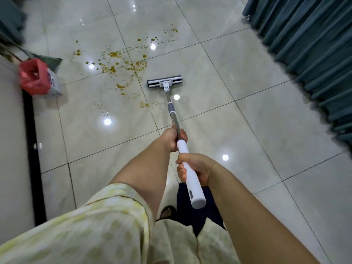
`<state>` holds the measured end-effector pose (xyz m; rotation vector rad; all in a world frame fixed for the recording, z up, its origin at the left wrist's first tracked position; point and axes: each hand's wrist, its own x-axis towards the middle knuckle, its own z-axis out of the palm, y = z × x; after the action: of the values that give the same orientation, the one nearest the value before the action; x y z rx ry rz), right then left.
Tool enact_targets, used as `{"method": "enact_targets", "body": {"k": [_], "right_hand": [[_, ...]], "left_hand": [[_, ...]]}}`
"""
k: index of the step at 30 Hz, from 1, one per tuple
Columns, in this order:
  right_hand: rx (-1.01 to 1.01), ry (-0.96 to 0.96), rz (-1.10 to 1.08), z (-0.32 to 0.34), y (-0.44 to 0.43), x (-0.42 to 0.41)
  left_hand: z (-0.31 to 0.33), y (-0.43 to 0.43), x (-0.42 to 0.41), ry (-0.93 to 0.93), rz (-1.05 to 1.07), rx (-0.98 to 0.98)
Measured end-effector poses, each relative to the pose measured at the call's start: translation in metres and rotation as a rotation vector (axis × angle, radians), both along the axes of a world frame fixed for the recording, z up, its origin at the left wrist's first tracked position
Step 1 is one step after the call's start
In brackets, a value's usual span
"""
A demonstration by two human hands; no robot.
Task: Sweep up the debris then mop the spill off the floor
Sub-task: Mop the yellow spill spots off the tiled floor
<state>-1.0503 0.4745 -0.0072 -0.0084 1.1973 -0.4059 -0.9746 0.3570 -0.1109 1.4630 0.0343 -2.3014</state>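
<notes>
Head view: L hand [174, 138] is wrapped round the mop [171, 109] where the metal pole meets the white grip. R hand [194, 169] is clamped on the white grip just behind it, toward 6 o'clock. Both fists are closed tight on the mop.

The pole runs from frame centre up toward 12. Mop head [164, 83] sits on the glossy tiled floor [238, 140].

Spill [122, 61] = yellow-brown drops & blots, fanned from approx 7 round to 1 o'clock of the mop head. Thickest patch is at 10, nearest drops just beside its left end.

Box [55, 86] w/ red bag [34, 77] at 9 o'clock of frame, against a pale wall [11, 130]. Grey-green thing behind it, too blurred to tell. Teal curtain [314, 44] at 2. Sandalled foot [167, 211] at 6.
</notes>
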Motion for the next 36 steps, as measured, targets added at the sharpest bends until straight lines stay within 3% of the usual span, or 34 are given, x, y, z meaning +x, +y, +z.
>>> {"method": "enact_targets", "body": {"k": [10,17,26,36], "right_hand": [[-0.018,0.018,0.052,0.029,0.128,0.053],[-0.038,0.008,0.063,0.034,0.243,0.063],[-0.086,-0.027,0.24,0.045,0.342,0.057],[-0.102,-0.056,0.315,0.065,0.346,0.121]], "left_hand": [[0.028,0.14,0.069,-0.039,0.105,-0.001],[0.027,0.255,0.076,-0.119,0.147,0.0],[0.048,0.367,0.082,-0.182,0.173,-0.03],[0.05,0.377,0.162,-0.21,0.264,-0.027]]}}
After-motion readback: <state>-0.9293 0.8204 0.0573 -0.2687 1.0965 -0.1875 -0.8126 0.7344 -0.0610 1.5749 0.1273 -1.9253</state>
